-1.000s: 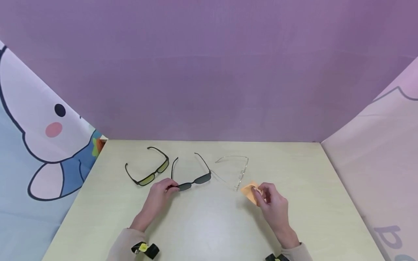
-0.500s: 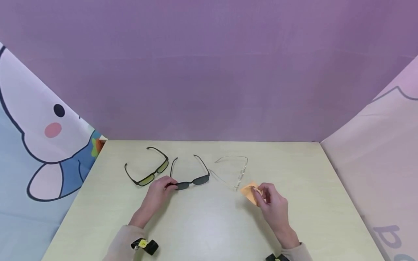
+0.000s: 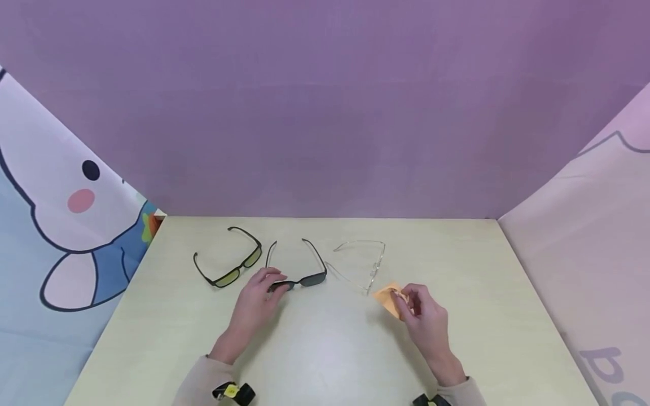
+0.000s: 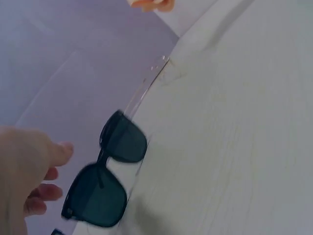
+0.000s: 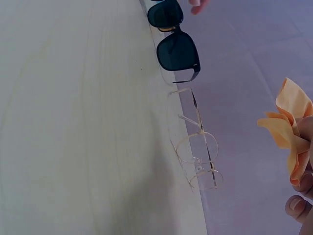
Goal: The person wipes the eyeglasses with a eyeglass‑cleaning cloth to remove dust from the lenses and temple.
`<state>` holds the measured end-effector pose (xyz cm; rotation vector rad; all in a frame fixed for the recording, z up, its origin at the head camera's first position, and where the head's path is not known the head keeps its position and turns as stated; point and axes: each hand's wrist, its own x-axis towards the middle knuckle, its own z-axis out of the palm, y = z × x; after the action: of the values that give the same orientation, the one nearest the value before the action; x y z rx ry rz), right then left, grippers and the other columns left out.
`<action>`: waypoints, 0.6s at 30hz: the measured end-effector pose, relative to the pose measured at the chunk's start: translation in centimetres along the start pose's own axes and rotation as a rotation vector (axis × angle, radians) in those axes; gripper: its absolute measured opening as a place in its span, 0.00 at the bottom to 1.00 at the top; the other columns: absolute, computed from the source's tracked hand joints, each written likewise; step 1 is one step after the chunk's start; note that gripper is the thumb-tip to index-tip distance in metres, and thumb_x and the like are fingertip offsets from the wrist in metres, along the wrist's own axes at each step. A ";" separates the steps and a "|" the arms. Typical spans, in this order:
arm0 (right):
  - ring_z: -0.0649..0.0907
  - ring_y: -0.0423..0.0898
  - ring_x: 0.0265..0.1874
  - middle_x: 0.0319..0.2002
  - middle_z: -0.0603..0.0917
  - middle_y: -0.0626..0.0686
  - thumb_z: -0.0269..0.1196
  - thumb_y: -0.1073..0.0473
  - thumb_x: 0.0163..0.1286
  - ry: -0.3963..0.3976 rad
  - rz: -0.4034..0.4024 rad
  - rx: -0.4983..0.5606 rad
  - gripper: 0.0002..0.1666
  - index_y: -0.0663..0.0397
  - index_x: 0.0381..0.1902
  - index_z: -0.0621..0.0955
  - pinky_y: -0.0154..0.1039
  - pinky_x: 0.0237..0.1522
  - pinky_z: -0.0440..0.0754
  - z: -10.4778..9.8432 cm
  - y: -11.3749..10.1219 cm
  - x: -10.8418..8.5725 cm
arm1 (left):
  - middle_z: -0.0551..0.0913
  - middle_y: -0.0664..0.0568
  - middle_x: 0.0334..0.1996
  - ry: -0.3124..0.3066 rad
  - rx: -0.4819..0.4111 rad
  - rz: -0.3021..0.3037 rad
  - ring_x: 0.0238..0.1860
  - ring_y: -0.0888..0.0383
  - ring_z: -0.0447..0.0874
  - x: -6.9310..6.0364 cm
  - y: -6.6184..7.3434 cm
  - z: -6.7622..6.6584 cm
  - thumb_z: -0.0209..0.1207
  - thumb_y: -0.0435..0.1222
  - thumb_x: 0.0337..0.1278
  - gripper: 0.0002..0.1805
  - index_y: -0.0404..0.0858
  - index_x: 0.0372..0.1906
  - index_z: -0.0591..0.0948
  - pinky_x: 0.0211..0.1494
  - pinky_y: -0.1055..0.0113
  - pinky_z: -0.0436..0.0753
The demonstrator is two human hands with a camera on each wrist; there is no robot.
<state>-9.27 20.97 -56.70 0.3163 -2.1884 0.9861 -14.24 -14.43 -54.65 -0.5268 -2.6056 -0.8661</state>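
Observation:
Dark-lensed sunglasses (image 3: 313,279) stand on the table with their temples unfolded toward the back. My left hand (image 3: 256,304) hovers at their left end, fingers loosely bent, covering part of the left lens in the head view. The left wrist view shows a gap between the thumb and fingers and the sunglasses (image 4: 98,196). My right hand (image 3: 427,324) pinches a crumpled orange cloth (image 3: 387,300), raised over the table. In the right wrist view the cloth (image 5: 292,122) fans out from the fingertips. Thin wire-framed glasses (image 3: 376,268) lie between the sunglasses and the cloth.
Black-framed glasses with yellow-green lenses (image 3: 228,278) stand unfolded left of the sunglasses. The pale table (image 3: 325,349) meets a purple backdrop (image 3: 325,113) at its far edge. Printed cloth (image 3: 81,254) hangs at the left, pale cloth (image 3: 584,242) at the right.
My left hand has let go of the sunglasses, its fingers spreading as it shifts slightly right. The sunglasses moved slightly while held. My right hand keeps still with the cloth.

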 end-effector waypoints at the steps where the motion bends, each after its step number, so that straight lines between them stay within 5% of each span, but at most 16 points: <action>1: 0.70 0.33 0.20 0.22 0.76 0.45 0.77 0.77 0.46 0.004 -0.001 0.000 0.23 0.59 0.37 0.79 0.20 0.18 0.66 0.0 0.1 0.0 | 0.86 0.46 0.47 0.024 -0.004 0.036 0.43 0.52 0.86 0.1 0.4 0.4 0.74 0.31 0.54 0.11 0.35 0.43 0.88 0.46 0.58 0.88; 5: 0.70 0.32 0.20 0.22 0.77 0.45 0.78 0.77 0.45 0.021 0.000 0.006 0.24 0.59 0.37 0.79 0.20 0.18 0.66 -0.1 0.3 -0.2 | 0.86 0.47 0.45 0.061 0.002 0.183 0.49 0.49 0.86 0.6 2.8 2.2 0.74 0.31 0.53 0.10 0.35 0.41 0.87 0.53 0.57 0.87; 8: 0.71 0.31 0.20 0.22 0.78 0.45 0.78 0.77 0.44 0.032 0.004 0.010 0.24 0.59 0.37 0.79 0.19 0.18 0.66 -0.3 0.4 -0.4 | 0.86 0.48 0.45 0.020 0.026 0.242 0.50 0.51 0.85 1.1 4.7 3.9 0.73 0.32 0.56 0.10 0.36 0.43 0.87 0.56 0.59 0.86; 14: 0.70 0.33 0.20 0.22 0.76 0.45 0.76 0.78 0.46 0.023 0.011 0.012 0.23 0.61 0.37 0.78 0.21 0.18 0.66 -0.7 0.5 -0.5 | 0.85 0.48 0.53 -0.213 -0.004 0.140 0.58 0.52 0.83 2.2 8.4 7.3 0.65 0.39 0.69 0.14 0.36 0.53 0.84 0.65 0.59 0.82; 18: 0.70 0.33 0.20 0.22 0.76 0.45 0.76 0.78 0.46 0.032 0.023 0.014 0.23 0.61 0.37 0.78 0.21 0.18 0.65 -0.9 0.6 -0.8 | 0.83 0.47 0.57 -0.310 0.022 0.076 0.59 0.51 0.82 2.7 9.9 10.0 0.62 0.42 0.72 0.19 0.36 0.59 0.80 0.64 0.59 0.82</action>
<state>-8.58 21.99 -57.20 0.2808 -2.1614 1.0120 -14.19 -0.18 -56.06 -0.8052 -2.8443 -0.7836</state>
